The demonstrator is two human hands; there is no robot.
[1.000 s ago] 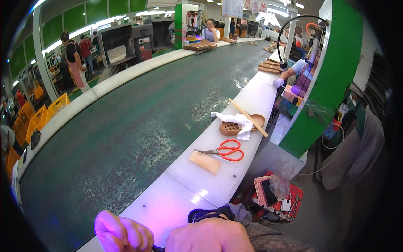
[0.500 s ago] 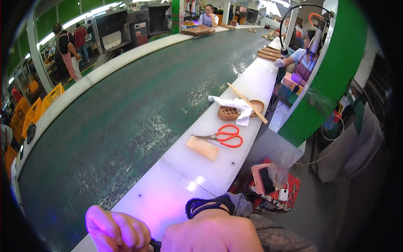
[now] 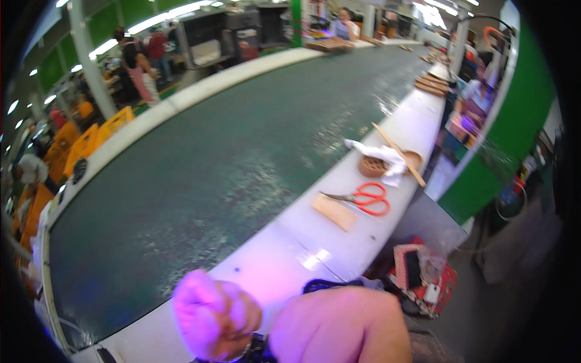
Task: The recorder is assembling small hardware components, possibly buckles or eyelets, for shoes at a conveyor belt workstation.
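Note:
My left hand [image 3: 216,316] is curled into a fist at the lower edge, over the near end of the white ledge [image 3: 275,257]. What its fingers hold, if anything, is hidden. A dark band [image 3: 257,349] shows between the hands. Close beside it, my right hand [image 3: 342,327] presents its back, with its fingers out of sight and a black cuff [image 3: 327,284] beyond. Farther along the ledge, apart from both hands, red-handled scissors [image 3: 372,199] touch a tan flat piece [image 3: 334,212]. Behind them, a white cloth [image 3: 384,158] and a wooden stick [image 3: 399,154] lie across a brown shoe sole [image 3: 370,166].
A wide green conveyor belt [image 3: 200,151] runs along the left. The green pillar [image 3: 514,121] rises at the right, above a red bag [image 3: 445,290]. Brown pieces [image 3: 431,85] lie up the ledge near a seated co-worker [image 3: 475,100]. Yellow crates [image 3: 115,124] stand beyond the belt.
The view has turned, so the ledge and its things sit farther right in the picture. Both hands stay close together; the left fist shows higher and farther right.

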